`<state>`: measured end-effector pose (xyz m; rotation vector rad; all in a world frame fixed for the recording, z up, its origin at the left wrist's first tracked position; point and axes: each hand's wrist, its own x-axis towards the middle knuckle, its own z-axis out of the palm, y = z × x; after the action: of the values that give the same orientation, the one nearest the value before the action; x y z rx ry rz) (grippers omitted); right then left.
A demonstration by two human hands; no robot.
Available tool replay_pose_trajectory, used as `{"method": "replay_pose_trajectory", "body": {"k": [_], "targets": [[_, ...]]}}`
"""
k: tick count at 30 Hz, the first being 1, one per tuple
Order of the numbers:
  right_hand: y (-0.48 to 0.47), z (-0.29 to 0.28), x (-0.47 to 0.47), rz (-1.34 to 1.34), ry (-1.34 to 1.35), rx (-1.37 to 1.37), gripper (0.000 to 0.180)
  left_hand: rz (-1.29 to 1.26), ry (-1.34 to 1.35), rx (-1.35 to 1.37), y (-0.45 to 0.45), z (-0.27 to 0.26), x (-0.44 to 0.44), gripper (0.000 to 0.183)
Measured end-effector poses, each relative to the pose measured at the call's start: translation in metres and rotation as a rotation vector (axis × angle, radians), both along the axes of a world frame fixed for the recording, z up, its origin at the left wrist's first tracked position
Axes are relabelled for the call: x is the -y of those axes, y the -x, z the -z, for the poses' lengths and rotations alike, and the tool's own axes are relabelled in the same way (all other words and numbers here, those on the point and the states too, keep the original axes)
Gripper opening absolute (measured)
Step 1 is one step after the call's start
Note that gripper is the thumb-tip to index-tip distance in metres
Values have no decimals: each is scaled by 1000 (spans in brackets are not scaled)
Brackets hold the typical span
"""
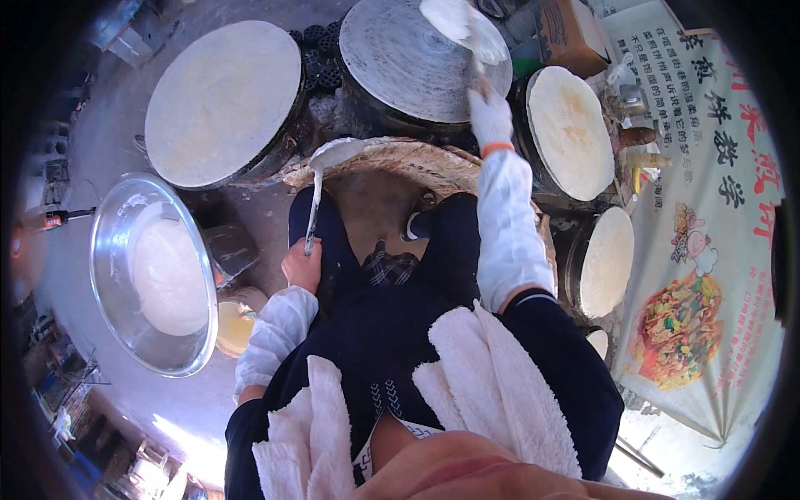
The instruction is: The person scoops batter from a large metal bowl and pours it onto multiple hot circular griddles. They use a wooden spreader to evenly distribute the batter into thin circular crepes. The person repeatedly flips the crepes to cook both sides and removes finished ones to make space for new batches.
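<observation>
My left hand (302,265) grips the handle of a batter-coated ladle (337,152), held over my thigh with its bowl above the crusted rim (425,164) of the stove front. In a white glove, my right hand (490,115) is closed around the handle of a spreader (477,56), blurred at its far end. Beneath the spreader, white batter (447,19) lies on the far right part of a round dark griddle (406,69). Most of that griddle's surface is bare, with pale streaks. A pale sheet of batter (225,103) covers the griddle at the left.
At the left stands a large metal basin (209,312) of white batter (169,269); a smaller container (234,328) of yellowish liquid sits beside it. Rightward are a browned flatbread (570,131), another pale round (606,262), a cardboard box (572,34), jars (637,135) and a printed banner (700,169).
</observation>
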<state>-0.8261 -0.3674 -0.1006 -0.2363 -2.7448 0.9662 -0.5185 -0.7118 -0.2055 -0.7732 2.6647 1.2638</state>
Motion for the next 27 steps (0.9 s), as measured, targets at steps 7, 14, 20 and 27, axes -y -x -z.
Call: {"method": "replay_pose_trajectory", "body": {"k": [7, 14, 20, 27], "targets": [[15, -5, -35, -64, -186, 99, 49, -4, -30, -71, 1, 10, 0, 18], [34, -4, 45, -238, -106, 144, 44, -23, -23, -73, 6, 8, -4, 18], [41, -8, -29, -90, -225, 80, 47, -21, 27, -68, 3, 6, -4, 18], [119, 14, -92, -380, -182, 158, 46, -32, 5, -46, 9, 3, -12, 18]]}}
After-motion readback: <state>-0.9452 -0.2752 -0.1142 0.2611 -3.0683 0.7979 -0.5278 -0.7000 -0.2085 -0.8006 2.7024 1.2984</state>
